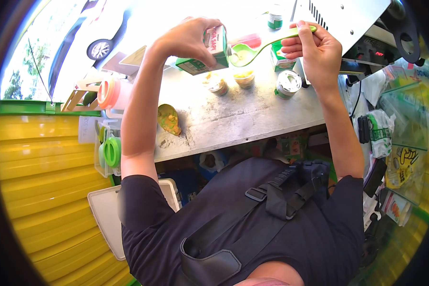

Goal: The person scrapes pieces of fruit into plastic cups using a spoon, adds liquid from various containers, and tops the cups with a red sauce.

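Note:
My left hand [190,40] grips a green-and-white carton [216,46], tipped on its side over the metal counter. In my right hand [317,50] is a light green spoon [271,38], held by its handle. The spoon's bowl is right beside the carton's right end; whether anything is pouring I cannot tell. Below them stand two clear cups, the left cup [216,85] and the right cup [244,79], with yellowish pieces inside. Under my right hand are an opened can [288,84] and another green carton [282,58], partly hidden.
A green, orange-smeared shell-shaped piece [169,119] lies on the counter [209,128] near its left front. Coral-lidded container [108,93] and green-lidded container [112,152] stand left. A metal appliance [338,28] occupies the back right. Plastic bags [405,114] hang at right.

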{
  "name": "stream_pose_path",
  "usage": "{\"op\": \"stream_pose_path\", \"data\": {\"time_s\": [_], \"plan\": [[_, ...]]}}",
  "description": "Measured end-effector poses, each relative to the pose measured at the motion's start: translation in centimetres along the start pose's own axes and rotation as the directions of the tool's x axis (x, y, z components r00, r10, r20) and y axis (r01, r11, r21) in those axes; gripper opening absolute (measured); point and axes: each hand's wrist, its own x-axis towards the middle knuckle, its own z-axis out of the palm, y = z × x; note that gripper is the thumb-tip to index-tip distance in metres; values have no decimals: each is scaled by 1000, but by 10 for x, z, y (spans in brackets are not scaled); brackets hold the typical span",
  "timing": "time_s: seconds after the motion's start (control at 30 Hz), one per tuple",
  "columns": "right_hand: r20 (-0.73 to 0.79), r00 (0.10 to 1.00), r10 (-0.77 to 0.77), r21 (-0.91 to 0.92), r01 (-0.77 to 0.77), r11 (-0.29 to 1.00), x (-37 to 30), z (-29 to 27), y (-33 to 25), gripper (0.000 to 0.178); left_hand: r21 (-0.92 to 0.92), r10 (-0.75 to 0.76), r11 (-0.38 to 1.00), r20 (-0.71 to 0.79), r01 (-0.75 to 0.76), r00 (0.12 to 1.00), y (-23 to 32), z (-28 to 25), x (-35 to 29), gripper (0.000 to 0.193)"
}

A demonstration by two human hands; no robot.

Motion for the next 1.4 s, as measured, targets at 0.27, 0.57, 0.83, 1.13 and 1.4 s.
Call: {"op": "stream_pose_path", "data": {"time_s": [0.27, 0.57, 0.83, 1.13, 1.4], "plan": [[3, 1000, -24, -12, 24, 1000, 1, -6, 2, 26, 43, -6, 999, 5, 6, 1000, 9, -2, 4, 88], [9, 1000, -14, -5, 14, 1000, 0, -6, 3, 28, 43, -30, 999, 29, 29, 999, 12, -4, 4, 87], [6, 1000, -7, 16, 6, 1000, -1, -4, 2, 27, 58, -40, 998, 23, 39, 999, 14, -4, 3, 91], [-3, 1000, -7, -7, 7, 1000, -3, -4, 5, 28, 71, 44, 997, -50, -40, 998, 1, 4, 7, 96], [-30, 999, 36, 16, -36, 999, -5, -6, 11, 29, -151, 25, 988, -7, -25, 1000, -21, 2, -3, 85]]}}
